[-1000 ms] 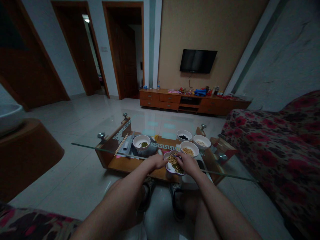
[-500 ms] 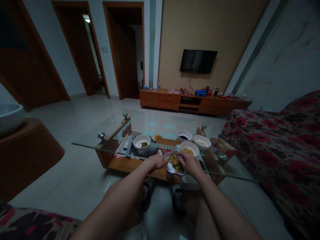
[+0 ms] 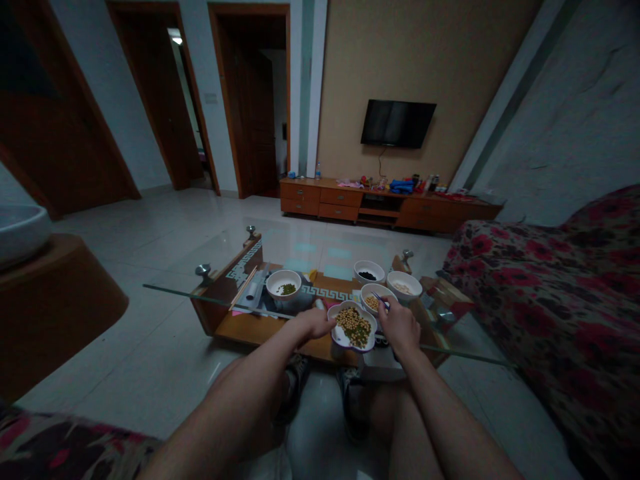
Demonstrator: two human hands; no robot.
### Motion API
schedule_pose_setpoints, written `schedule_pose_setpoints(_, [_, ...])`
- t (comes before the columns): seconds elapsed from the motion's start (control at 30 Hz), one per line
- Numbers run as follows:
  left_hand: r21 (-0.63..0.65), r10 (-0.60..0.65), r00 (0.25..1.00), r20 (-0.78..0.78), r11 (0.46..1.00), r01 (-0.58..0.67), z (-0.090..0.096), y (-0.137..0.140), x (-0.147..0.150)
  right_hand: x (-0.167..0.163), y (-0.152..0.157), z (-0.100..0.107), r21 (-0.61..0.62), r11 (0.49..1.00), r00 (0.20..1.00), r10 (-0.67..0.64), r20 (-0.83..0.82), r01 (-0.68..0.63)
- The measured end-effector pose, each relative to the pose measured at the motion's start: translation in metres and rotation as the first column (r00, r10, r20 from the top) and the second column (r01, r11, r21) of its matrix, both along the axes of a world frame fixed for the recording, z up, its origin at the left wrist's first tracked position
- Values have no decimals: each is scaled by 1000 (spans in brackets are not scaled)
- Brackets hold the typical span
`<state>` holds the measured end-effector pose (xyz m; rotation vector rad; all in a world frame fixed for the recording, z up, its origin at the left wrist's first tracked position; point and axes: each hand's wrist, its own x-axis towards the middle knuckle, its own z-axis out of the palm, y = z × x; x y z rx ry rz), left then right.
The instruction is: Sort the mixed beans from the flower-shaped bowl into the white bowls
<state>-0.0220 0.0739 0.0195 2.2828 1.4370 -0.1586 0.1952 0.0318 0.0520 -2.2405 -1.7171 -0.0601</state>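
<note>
My left hand (image 3: 318,323) is closed on the left rim of a scalloped white bowl (image 3: 341,337), which holds mixed yellow beans and green beans. In my right hand (image 3: 400,323) is a thin pair of dark tweezers (image 3: 381,300). Their tips point into a round white bowl (image 3: 393,307) of yellow beans, just behind the scalloped one. Whether a bean sits between the tips is too small to tell. Farther left stands a white bowl (image 3: 273,287) with some green beans. Behind on the right are a bowl of black beans (image 3: 369,275) and a bowl of pale beans (image 3: 404,287).
All the bowls stand on a glass coffee table (image 3: 200,291) with a wooden lower shelf. Chopsticks (image 3: 244,287) lie at its left. A white box (image 3: 381,363) is under the near right part. A floral sofa (image 3: 545,300) is at the right.
My right hand has moved right and forward, from over the scalloped bowl to the yellow-bean bowl, carrying the tweezers. My left hand keeps its hold on the scalloped bowl.
</note>
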Motion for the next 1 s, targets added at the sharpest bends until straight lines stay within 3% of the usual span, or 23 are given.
schedule_pose_setpoints(0.1, [-9,3,1000,8,1000,-3,1,-1,0,-1,1,0,15,998,998,-62,-2,62])
schedule_pose_setpoints(0.2, [-8,-1,1000,12,1000,2,0,0,0,-1,2,-2,5,999,999,-33,3,33])
schedule_pose_setpoints(0.33, [-6,-4,1000,10,1000,4,-1,1,0,-2,4,-8,-33,980,980,192,-50,-194])
schedule_pose_setpoints(0.43, [-7,-6,1000,4,1000,6,-2,2,0,-5,6,-13,-88,920,921,372,-114,-383])
schedule_pose_setpoints(0.5, [-9,-5,1000,9,1000,5,-2,2,0,-7,5,-15,-121,890,895,425,-133,-440])
schedule_pose_setpoints(1.0, [-18,-1,1000,29,1000,2,-3,3,1,-17,6,-21,-176,856,874,476,-97,-486])
